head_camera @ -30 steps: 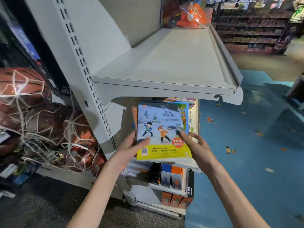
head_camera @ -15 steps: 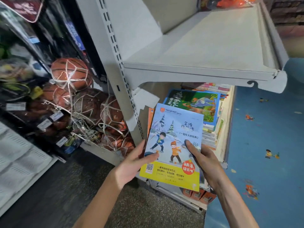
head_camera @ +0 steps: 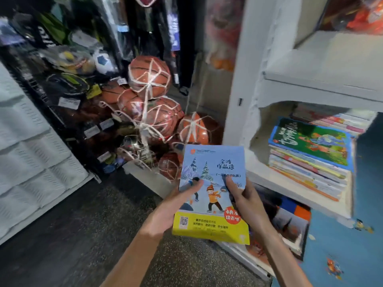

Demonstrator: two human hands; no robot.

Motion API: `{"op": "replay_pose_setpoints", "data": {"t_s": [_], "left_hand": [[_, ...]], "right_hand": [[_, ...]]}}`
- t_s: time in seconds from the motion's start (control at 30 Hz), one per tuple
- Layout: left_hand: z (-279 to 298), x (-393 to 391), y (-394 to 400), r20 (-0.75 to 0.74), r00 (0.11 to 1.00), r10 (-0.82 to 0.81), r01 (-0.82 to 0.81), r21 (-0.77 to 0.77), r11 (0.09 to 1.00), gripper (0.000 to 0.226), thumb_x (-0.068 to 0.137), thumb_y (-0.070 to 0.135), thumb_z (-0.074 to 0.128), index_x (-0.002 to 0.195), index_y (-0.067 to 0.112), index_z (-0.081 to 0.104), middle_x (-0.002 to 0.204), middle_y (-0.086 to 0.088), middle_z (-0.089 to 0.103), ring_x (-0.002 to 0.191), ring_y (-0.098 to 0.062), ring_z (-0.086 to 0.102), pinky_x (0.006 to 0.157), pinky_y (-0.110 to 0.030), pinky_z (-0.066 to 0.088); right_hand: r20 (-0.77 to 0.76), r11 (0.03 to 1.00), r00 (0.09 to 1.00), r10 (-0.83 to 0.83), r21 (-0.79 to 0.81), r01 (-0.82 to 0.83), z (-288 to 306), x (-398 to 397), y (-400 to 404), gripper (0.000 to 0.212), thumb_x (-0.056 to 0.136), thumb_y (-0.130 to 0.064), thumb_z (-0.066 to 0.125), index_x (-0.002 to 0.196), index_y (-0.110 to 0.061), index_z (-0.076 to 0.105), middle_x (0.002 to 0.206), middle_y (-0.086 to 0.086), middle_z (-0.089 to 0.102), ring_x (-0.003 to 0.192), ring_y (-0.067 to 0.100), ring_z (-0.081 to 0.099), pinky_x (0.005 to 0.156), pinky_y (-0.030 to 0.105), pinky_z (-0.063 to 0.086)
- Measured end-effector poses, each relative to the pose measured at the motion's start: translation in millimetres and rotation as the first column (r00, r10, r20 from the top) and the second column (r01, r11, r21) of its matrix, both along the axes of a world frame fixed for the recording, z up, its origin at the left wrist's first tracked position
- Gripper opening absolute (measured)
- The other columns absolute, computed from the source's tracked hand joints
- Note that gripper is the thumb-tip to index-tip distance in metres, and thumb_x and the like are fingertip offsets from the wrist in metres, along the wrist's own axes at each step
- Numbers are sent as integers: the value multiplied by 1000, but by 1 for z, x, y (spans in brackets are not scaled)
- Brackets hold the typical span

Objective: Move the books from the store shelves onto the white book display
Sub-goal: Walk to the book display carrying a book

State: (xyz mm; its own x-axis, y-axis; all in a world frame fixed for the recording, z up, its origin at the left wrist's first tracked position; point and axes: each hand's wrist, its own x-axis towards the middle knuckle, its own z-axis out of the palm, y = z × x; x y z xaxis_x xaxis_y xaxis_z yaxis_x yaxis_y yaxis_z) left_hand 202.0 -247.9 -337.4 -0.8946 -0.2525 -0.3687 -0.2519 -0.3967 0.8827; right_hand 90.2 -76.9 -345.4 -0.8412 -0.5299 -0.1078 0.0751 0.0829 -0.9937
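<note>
Thumbs lay flat across the cover of the book, one from each side. The left hand gripped the book's left edge, thumb on the picture and the other fingers hidden behind it; the right hand gripped the right edge the same way, thumb pressed near the printed title. Between them the book stood upright and clear of the shelving, its snowy scene with two children facing up and a yellow band running along the bottom edge.

To the right of the right hand, on the white shelf, lay the stack of books with a green-covered one on top, well apart from the held book. Above that stack the upper shelf jutted out. Below the right wrist, more goods sat on the lowest level, too blurred to name.

Beyond the fingertips, up and to the left, netted basketballs hung in a cluster. Farther left of the left hand stood a dark rack of sports goods with price tags.
</note>
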Motion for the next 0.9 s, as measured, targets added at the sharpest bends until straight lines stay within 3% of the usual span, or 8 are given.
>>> {"op": "replay_pose_setpoints", "data": {"t_s": [0.07,0.13,0.2,0.3,0.43,0.57,0.77,0.9], "left_hand": [[1,31,-40,6,995,100,-99,-22,995,41,91,45,67,124,22,63,133,6,64,109,-2,61,97,-27,50],[2,64,-83,19,989,146,-146,14,989,21,96,38,63,115,30,63,132,14,62,112,0,57,104,-29,43],[-1,96,-123,6,978,208,-208,-4,978,14,93,27,69,104,32,65,111,16,71,116,-2,62,97,-24,46],[1,149,-175,-21,935,355,-355,-7,935,18,91,19,72,104,27,62,78,24,75,84,3,72,76,-19,53],[7,215,-239,-18,890,456,-456,-24,889,34,85,28,79,117,18,69,112,-7,76,105,-30,71,98,-49,54],[-1,266,-295,31,794,607,-607,27,794,42,78,26,81,116,12,67,106,-14,77,100,-37,73,93,-52,57],[-23,327,-383,30,662,749,-749,13,662,47,74,20,81,118,10,67,111,-15,76,106,-38,71,101,-58,51],[-34,361,-461,12,661,750,-745,-104,659,42,85,21,79,123,7,67,119,-17,72,114,-45,65,104,-56,48]], "right_hand": [[-54,997,996,69,39,-67,2,25,-50,48,83,-69,64,125,-45,60,116,-8,74,107,23,71,95,53,55],[-92,989,987,131,85,-124,3,50,-100,38,88,-63,62,122,-45,61,108,-2,75,98,26,73,88,52,57],[-141,976,970,198,120,-181,6,74,-148,26,95,-50,60,119,-41,63,102,2,75,86,17,71,79,42,56],[-140,941,938,316,175,-290,11,110,-217,23,97,-43,58,118,-35,64,102,-4,77,91,15,74,81,40,59],[-117,883,885,450,207,-422,14,153,-304,31,97,-41,57,125,-28,63,96,2,78,83,24,74,68,39,61],[-108,831,830,547,185,-524,10,191,-382,27,98,-38,57,124,-30,60,106,-10,73,79,-8,69,60,12,53],[-5,688,697,717,167,-706,-7,233,-506,40,89,-45,61,122,-22,63,108,-4,75,88,4,73,66,22,59],[37,633,641,767,125,-764,-23,256,-599,32,94,-36,62,121,-18,61,103,-4,74,83,0,72,60,18,56]]}}
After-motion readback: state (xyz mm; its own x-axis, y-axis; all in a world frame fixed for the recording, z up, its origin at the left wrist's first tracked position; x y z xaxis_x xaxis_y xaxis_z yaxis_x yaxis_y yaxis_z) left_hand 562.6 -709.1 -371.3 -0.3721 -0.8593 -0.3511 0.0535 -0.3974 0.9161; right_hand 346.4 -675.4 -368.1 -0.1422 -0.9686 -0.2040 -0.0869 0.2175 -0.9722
